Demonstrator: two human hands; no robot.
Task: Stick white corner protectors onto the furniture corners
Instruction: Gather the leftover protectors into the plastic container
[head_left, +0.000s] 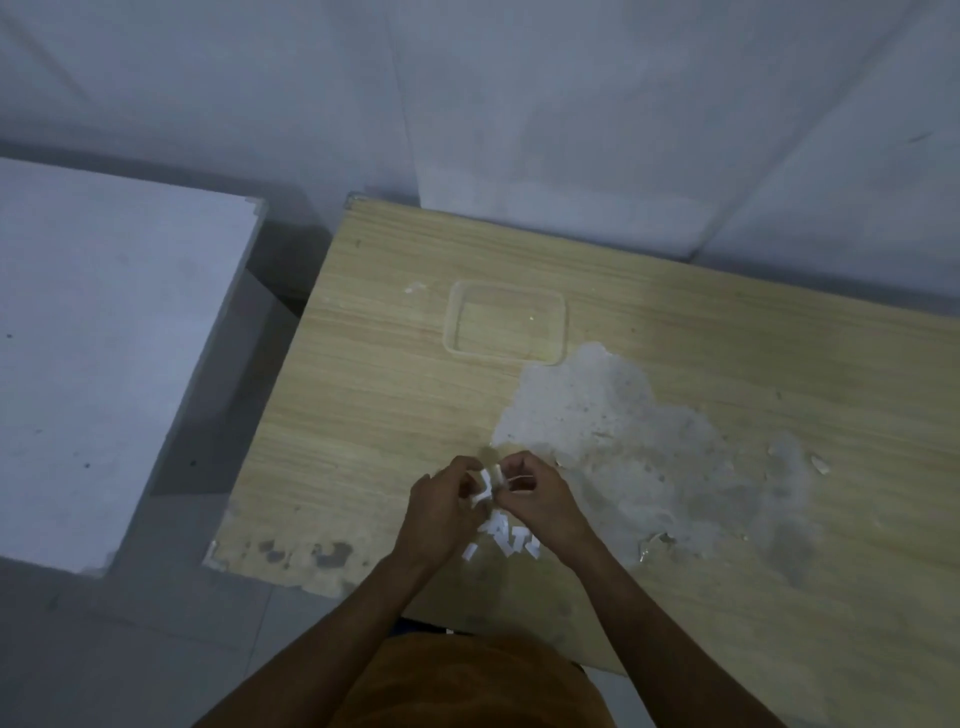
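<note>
Over the near middle of a light wooden table (395, 395), both my hands meet around a small white corner protector (485, 486). My left hand (441, 514) grips it from the left with curled fingers. From the right, my right hand (535, 499) pinches its other side, where a thin white strip shows between the fingers. Just below the hands, several loose white protector pieces (511, 538) lie scattered on the table top. The table's far left corner (356, 200) and its chipped near left corner (215, 553) are both in view.
A clear plastic container (506, 322), nothing visible inside, stands at the table's middle back. A large grey patch of peeled surface (649, 441) spreads over the right half. A white block-like piece of furniture (104, 338) stands to the left across a gap. White walls rise behind.
</note>
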